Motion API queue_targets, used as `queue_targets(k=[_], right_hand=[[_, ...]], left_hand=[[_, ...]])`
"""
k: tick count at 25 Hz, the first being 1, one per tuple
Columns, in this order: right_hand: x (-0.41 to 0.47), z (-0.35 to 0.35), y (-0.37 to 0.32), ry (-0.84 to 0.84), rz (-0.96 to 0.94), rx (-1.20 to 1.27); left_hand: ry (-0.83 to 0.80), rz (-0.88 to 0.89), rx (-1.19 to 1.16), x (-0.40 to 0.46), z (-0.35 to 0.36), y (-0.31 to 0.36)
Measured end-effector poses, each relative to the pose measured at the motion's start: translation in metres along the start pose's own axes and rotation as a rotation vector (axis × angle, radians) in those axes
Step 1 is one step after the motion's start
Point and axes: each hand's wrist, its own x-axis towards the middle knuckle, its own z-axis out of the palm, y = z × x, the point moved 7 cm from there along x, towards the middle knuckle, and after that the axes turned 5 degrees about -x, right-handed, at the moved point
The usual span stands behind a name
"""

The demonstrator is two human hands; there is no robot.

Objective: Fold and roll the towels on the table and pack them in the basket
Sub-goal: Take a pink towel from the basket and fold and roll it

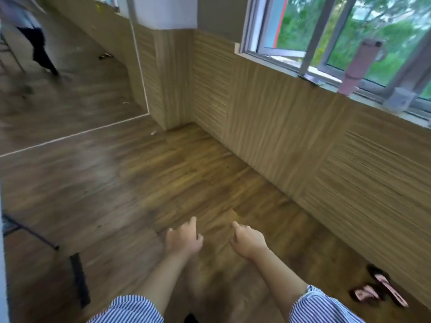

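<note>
Wood-look floor filled our view, running up to a panelled wall under a window, with a pair of pink sandals lying by the wall at lower right. Our left hand and right hand hung out in front, near each other, fingers loosely curled and holding nothing. No towels, no basket, no surface showed anywhere, so we could not place them relative to either hand. We judged ourselves between steps, not folding or rolling at all. The next move called for turning our head back towards the towels before reaching. A dark leg of some stand showed at lower left.
</note>
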Motion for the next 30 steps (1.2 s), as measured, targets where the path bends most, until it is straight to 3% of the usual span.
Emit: queue_targets(k=[7, 14, 18, 23, 30], right_hand=[[0.178, -0.056, -0.1, 0.013, -0.206, -0.087], [0.369, -0.094, -0.26, -0.002, -0.559, -0.22], [0.42, -0.094, -0.39, -0.059, -0.881, -0.319], [0.422, -0.047, -0.538, -0.142, -1.199, -0.408], [0.399, -0.002, -0.716, -0.178, -1.428, -0.395]], left_hand=[[0.099, -0.177, 0.019, 0.123, -0.085, -0.092], [0.217, -0.553, -0.05, 0.21, -0.165, -0.232], [0.336, -0.855, -0.134, 0.183, -0.198, -0.32], [0.473, -1.213, -0.243, 0.102, -0.203, -0.409], [0.543, -1.459, -0.253, 0.041, -0.218, -0.55]])
